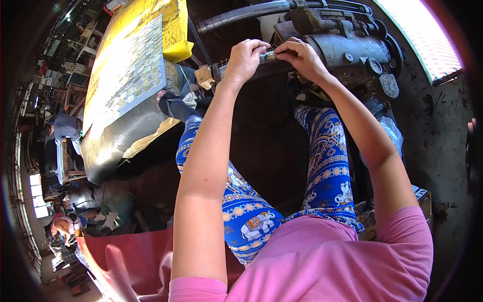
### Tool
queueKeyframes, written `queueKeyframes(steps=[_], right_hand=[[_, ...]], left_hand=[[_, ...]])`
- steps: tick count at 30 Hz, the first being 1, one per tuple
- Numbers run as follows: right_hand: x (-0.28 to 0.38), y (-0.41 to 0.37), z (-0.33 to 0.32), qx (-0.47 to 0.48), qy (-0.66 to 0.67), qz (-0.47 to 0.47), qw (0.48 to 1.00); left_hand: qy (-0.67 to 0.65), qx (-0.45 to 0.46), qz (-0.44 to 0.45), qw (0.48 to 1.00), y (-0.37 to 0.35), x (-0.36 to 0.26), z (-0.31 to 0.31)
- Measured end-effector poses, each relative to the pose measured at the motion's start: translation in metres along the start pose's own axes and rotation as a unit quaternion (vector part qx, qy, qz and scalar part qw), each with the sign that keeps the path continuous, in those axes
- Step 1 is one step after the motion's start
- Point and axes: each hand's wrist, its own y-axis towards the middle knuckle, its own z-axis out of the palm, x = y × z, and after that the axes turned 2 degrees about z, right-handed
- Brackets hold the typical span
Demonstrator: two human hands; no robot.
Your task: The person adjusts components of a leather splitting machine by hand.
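Note:
My left hand (243, 61) is closed, thumb and fingertips pinched together at a small pale piece (269, 56) on the machine's front edge. From the other side, my right hand (303, 59) pinches at the same spot, its fingers bent. What lies in the fingertips is too small to name. Both hands are close together at the near side of a grey metal machine (342, 50) with a rounded body, knobs and a wheel. A wooden block (205, 77) sits left of my left hand.
At the left, a sheet of hexagon-patterned material (143, 73) lies over a yellow cover (113, 38) on a bulky table. A long metal cylinder (244, 16) runs behind my hands. Dark red sheeting (128, 261) is at lower left. Other people (68, 126) are at the far left.

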Motion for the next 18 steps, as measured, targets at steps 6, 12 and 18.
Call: queueKeyframes(steps=[6, 12, 18], right_hand=[[0.005, -0.001, 0.009, -0.006, -0.004, -0.004, 1.0], [0.015, -0.006, 0.018, -0.04, -0.036, -0.01, 0.998], [0.013, -0.002, 0.017, -0.046, -0.001, 0.021, 0.999]], left_hand=[[-0.025, 0.022, -0.063, 0.997, -0.002, -0.01, -0.006], [-0.014, -0.017, -0.017, 1.0, -0.007, -0.004, -0.007], [0.02, 0.007, -0.011, 1.0, -0.008, -0.006, -0.013]])
